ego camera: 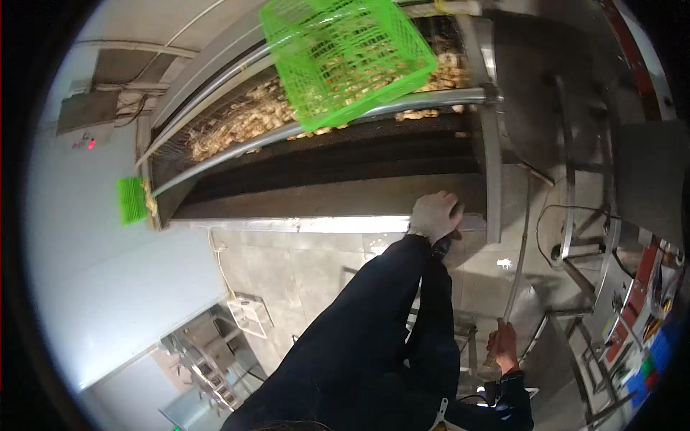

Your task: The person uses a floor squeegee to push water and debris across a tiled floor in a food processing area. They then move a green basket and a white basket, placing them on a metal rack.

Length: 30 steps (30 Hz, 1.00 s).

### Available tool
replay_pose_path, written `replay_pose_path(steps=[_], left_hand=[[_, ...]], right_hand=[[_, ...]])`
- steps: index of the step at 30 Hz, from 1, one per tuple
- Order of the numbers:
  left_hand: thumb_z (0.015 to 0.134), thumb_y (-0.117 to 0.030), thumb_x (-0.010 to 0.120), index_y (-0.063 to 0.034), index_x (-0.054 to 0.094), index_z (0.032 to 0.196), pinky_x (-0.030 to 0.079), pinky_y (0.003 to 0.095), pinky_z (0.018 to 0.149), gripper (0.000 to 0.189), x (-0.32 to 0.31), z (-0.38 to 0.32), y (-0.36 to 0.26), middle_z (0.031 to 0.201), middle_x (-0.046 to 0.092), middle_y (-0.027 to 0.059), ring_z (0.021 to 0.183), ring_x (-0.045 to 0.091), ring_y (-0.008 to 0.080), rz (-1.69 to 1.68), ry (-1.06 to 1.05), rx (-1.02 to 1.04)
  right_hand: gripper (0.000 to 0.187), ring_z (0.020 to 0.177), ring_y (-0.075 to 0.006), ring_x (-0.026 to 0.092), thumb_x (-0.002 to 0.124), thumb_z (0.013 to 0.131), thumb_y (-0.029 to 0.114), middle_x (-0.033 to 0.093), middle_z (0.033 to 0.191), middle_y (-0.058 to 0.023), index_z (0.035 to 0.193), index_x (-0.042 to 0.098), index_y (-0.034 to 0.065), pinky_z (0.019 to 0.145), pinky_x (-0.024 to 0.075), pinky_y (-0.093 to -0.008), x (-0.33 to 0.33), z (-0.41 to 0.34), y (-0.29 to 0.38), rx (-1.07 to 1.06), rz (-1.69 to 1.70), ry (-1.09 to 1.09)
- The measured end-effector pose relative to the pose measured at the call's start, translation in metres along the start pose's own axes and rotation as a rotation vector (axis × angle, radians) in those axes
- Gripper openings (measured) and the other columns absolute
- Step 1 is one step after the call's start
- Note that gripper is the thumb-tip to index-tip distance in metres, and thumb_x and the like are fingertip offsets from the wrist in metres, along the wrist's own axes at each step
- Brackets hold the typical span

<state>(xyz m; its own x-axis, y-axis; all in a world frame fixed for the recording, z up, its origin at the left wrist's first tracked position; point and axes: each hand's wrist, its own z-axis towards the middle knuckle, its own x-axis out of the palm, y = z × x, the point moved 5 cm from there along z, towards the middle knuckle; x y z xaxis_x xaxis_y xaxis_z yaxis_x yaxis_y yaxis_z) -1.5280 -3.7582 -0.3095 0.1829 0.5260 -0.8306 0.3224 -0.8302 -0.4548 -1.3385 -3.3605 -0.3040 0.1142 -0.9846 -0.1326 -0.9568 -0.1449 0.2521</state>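
My left hand (pixel 435 215), in a pale glove, rests at the metal front rim (pixel 302 223) of a long machine, fingers curled; whether they grip the rim is unclear. My right hand (pixel 504 347) appears bare and is closed around a long thin pole (pixel 518 269) that slants upward. Past the rim, many light brown food pieces (pixel 242 121) lie on a dark mesh bed (pixel 178 137). A green plastic basket (pixel 372 108) stands tilted in view over the bed and a round metal rail (pixel 226 156); a few pieces show through its slatted side.
A smaller green basket (pixel 131 200) is at the machine's left end. Metal frames (pixel 568 215) and a dark cable stand at right. A white stool-like frame (pixel 250 317) sits on the tiled floor (pixel 280 269), near a pale wall (pixel 124 280). A metal table (pixel 558 372) is at lower right.
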Motion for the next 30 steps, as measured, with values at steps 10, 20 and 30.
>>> replay_pose_path(steps=[10,20,30], left_hand=[[0.085,-0.039,0.06,-0.0087,0.067,0.101,0.051,0.0419,0.078,0.035,-0.051,-0.077,0.018,0.093,0.068,0.0157,0.089,0.065,0.0336,-0.568,0.123,-0.18],[0.077,-0.028,0.068,-0.0192,0.059,0.12,0.05,0.042,0.083,0.045,-0.079,-0.246,0.076,0.105,0.067,0.0112,0.098,0.064,0.0327,-0.283,0.526,0.128],[0.077,-0.026,0.064,-0.0121,0.06,0.117,0.051,0.045,0.08,0.042,-0.127,-0.427,0.293,0.099,0.068,0.0162,0.095,0.064,0.0359,-0.528,0.108,-0.311]], right_hand=[[0.015,0.045,-0.0149,0.049,0.052,0.091,0.022,0.047,0.059,-0.0039,0.085,0.05,0.0085,0.04,0.0399,-0.0292,-0.014,-0.097,0.067,-0.254,-0.559,-0.029],[0.023,0.05,-0.0173,0.055,0.056,0.089,0.022,0.058,0.065,-0.0083,0.08,0.055,0.0012,0.046,0.0432,-0.0314,0.128,-0.197,0.096,-0.026,-0.937,0.15],[0.027,0.048,-0.0142,0.052,0.055,0.093,0.026,0.056,0.066,-0.006,0.086,0.057,0.0007,0.044,0.0425,-0.0282,0.393,-0.26,0.052,-0.061,-1.269,0.531]])
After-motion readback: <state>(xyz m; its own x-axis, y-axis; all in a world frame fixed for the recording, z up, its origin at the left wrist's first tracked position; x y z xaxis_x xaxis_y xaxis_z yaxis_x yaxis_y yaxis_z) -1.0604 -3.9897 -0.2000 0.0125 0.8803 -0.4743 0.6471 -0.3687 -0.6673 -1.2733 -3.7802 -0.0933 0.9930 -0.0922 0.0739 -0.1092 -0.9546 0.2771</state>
